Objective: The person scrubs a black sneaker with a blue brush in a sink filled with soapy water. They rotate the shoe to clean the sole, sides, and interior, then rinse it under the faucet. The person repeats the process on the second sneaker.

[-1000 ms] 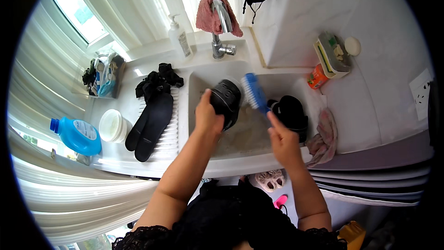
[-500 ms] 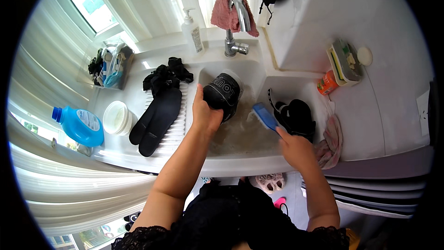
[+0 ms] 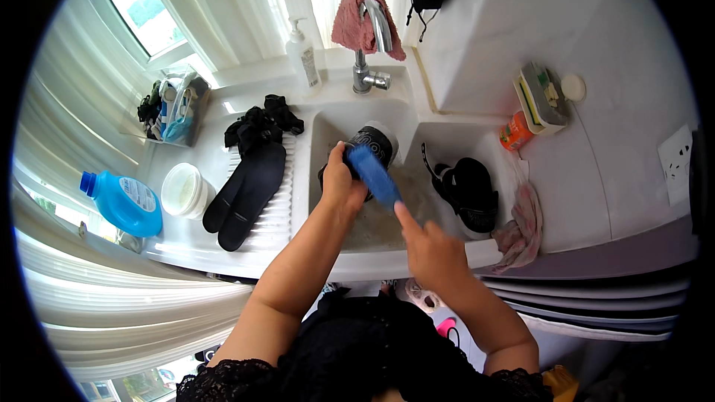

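Note:
My left hand [image 3: 340,182] grips a black shoe [image 3: 372,141] with a white sole, held over the left sink basin [image 3: 328,126]. In my right hand [image 3: 428,246] is a blue scrubbing brush [image 3: 374,174], whose head lies against the shoe right beside my left hand. A second black shoe [image 3: 469,190] sits in the right basin. Two black insoles [image 3: 246,190] lie on the ribbed draining board to the left, with dark laces or socks [image 3: 261,123] bunched above them.
A chrome tap [image 3: 369,45] with a pink cloth [image 3: 354,26] draped on it stands behind the basins, beside a white pump bottle [image 3: 302,52]. A blue detergent bottle [image 3: 123,201] and white tub [image 3: 182,190] sit at left; an orange container [image 3: 514,132] and pink rag [image 3: 521,223] at right.
The brush in my right hand has swung from the right side of the basin back onto the shoe. My left hand keeps hold of the shoe. The view has shifted slightly.

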`<move>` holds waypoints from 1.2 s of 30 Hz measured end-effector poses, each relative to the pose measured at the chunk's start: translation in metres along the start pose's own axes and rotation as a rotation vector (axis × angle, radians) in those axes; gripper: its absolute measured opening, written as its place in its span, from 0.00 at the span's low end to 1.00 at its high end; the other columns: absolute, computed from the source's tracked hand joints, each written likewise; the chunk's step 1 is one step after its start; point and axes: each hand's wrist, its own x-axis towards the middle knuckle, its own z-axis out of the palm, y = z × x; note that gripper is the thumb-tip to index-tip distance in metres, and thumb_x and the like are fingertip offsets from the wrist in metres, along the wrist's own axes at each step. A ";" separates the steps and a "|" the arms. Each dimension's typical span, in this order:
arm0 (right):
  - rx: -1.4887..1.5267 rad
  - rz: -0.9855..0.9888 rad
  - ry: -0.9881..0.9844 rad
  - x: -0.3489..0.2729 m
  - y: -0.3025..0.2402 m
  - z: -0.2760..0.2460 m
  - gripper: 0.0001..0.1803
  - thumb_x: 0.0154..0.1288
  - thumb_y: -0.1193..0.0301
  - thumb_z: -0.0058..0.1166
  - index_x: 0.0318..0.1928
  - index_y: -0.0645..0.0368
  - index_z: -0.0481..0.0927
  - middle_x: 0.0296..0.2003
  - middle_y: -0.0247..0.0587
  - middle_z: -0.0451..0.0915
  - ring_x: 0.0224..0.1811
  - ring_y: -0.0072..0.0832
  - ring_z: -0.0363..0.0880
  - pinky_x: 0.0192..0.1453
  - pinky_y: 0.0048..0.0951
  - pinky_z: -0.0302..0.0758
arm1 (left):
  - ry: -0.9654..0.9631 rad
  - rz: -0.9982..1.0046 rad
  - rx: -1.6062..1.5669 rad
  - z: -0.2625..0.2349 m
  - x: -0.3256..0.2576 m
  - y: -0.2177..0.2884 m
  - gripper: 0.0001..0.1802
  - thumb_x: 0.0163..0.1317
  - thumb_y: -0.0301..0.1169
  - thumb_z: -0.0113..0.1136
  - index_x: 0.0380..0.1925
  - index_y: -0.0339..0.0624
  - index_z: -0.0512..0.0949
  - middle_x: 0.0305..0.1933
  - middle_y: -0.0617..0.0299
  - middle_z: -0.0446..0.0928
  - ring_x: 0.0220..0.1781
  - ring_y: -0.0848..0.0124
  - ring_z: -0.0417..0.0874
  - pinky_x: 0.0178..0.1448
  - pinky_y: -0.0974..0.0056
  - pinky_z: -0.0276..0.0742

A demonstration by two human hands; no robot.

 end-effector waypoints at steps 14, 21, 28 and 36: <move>0.058 0.011 0.190 0.014 0.013 0.014 0.27 0.64 0.70 0.51 0.65 0.43 0.69 0.21 0.44 0.71 0.17 0.43 0.72 0.22 0.43 0.71 | -0.070 0.009 -0.005 0.003 -0.008 0.003 0.16 0.69 0.39 0.46 0.46 0.36 0.72 0.52 0.53 0.75 0.54 0.57 0.77 0.61 0.47 0.71; 0.121 -0.035 0.212 0.002 0.005 0.027 0.27 0.62 0.71 0.53 0.63 0.45 0.72 0.21 0.43 0.70 0.17 0.42 0.71 0.22 0.41 0.70 | 0.051 -0.019 -0.099 0.005 -0.009 0.016 0.19 0.70 0.39 0.42 0.48 0.33 0.72 0.52 0.49 0.76 0.56 0.54 0.76 0.66 0.46 0.66; 0.175 -0.134 0.216 -0.007 -0.006 0.035 0.27 0.61 0.73 0.53 0.63 0.46 0.72 0.21 0.43 0.70 0.18 0.42 0.72 0.23 0.41 0.71 | 0.003 -0.094 -0.232 -0.007 -0.010 0.032 0.19 0.70 0.38 0.39 0.48 0.35 0.73 0.53 0.50 0.77 0.57 0.55 0.76 0.68 0.46 0.63; 0.214 -0.192 0.294 -0.010 -0.007 0.052 0.26 0.62 0.73 0.53 0.62 0.48 0.72 0.21 0.43 0.71 0.18 0.42 0.73 0.22 0.39 0.70 | 0.110 -0.039 -0.294 0.010 -0.033 0.049 0.19 0.70 0.39 0.38 0.47 0.37 0.73 0.51 0.51 0.78 0.55 0.56 0.77 0.67 0.47 0.64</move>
